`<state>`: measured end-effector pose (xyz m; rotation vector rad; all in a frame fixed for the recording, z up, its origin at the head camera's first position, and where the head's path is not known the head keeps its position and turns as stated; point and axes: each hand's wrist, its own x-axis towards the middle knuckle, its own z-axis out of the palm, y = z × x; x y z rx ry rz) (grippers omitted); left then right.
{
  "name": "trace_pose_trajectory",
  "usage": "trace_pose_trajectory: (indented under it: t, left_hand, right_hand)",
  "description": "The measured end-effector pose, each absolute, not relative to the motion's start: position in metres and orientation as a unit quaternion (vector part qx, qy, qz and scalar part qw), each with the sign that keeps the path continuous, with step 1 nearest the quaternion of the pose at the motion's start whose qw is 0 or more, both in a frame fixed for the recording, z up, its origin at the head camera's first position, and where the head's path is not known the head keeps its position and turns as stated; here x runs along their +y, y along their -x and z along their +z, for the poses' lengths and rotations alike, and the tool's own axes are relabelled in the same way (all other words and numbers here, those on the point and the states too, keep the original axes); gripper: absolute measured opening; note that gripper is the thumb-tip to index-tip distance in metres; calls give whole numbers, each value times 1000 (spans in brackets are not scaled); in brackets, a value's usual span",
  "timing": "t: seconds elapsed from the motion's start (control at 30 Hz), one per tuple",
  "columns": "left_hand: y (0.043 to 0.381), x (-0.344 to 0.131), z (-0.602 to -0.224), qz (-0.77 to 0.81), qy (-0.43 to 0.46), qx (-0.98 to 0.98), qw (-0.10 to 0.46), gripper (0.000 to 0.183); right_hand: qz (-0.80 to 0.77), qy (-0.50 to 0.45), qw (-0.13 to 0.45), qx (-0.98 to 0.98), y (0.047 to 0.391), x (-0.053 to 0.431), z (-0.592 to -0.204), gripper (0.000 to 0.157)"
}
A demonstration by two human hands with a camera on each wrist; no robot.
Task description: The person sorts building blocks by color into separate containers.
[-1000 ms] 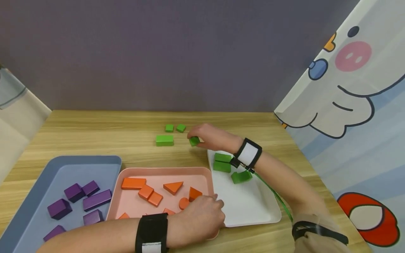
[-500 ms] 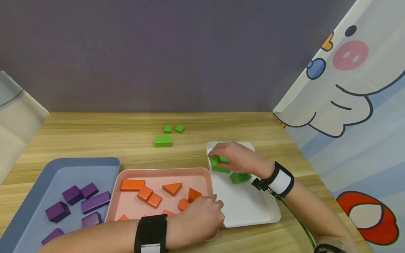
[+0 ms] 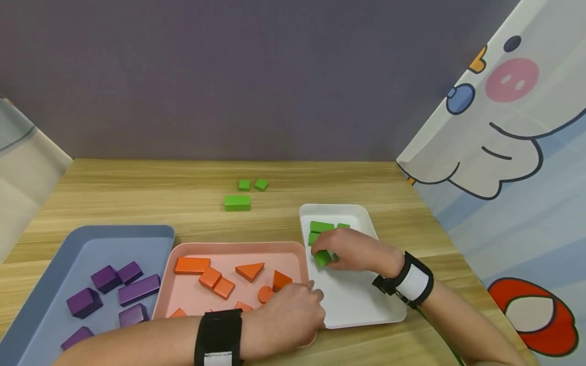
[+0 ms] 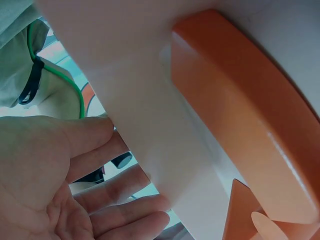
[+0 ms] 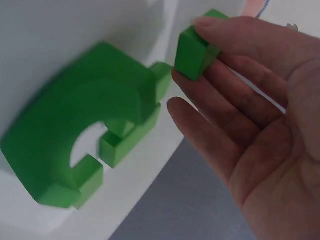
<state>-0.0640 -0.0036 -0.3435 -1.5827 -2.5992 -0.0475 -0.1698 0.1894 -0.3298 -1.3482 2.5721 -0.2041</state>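
Observation:
My right hand [image 3: 354,249] pinches a small green block [image 5: 192,52] between thumb and fingertips, low over the white tray [image 3: 354,305]. In the right wrist view, a green arch block [image 5: 55,135] and several smaller green blocks lie in that tray beside the hand. The arch is mostly covered by the hand in the head view. My left hand [image 3: 288,312] rests at the right front side of the pink tray [image 3: 284,252]. Its fairly straight fingers touch the tray's edge in the left wrist view, near a large orange block [image 4: 240,120].
Several orange blocks, such as an orange triangle [image 3: 250,271], lie in the pink tray. A blue tray [image 3: 82,254] with several purple blocks stands at the left. Behind the trays, a green rectangular block [image 3: 237,203] and two small green blocks [image 3: 244,185] sit on the wooden table [image 3: 137,193].
My right hand has carried the small green block from the table's back to over the white tray, then slightly toward me. The left hand has stayed in place.

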Motion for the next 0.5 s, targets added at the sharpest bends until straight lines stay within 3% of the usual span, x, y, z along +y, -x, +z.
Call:
trace_pose_trajectory:
  t: [0.5]
  left_hand:
    - [65,-4,-343,-17,522,-852,49,17]
  right_hand:
    - [-67,470,144,868,168,187,-345,33]
